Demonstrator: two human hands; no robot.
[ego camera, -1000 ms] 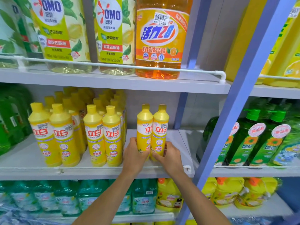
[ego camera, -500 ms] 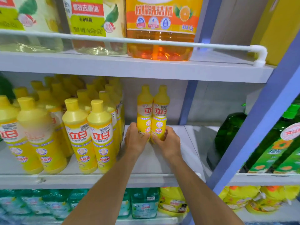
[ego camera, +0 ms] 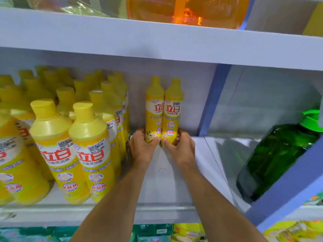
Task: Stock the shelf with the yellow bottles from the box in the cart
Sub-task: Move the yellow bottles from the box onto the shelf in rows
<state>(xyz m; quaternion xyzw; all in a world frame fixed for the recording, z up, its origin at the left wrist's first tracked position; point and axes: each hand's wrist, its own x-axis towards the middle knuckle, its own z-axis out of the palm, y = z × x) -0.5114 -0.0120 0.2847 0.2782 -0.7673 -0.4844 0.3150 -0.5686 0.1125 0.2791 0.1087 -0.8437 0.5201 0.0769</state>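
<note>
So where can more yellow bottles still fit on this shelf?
The shelf is bare in front of the held bottle pair, between the yellow rows on the left and the blue post on the right. A narrow gap also splits the pair from those rows. The left side is packed tight.

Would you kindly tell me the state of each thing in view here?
left hand: grips left bottle low down.
right hand: grips right bottle low down.
left bottle: upright, capped, touching right bottle.
right bottle: upright, capped, held.
stocked bottles: upright, capped, in rows.
green bottle: capped, in next bay.
orange bottle: on upper shelf, liquid inside.
</note>
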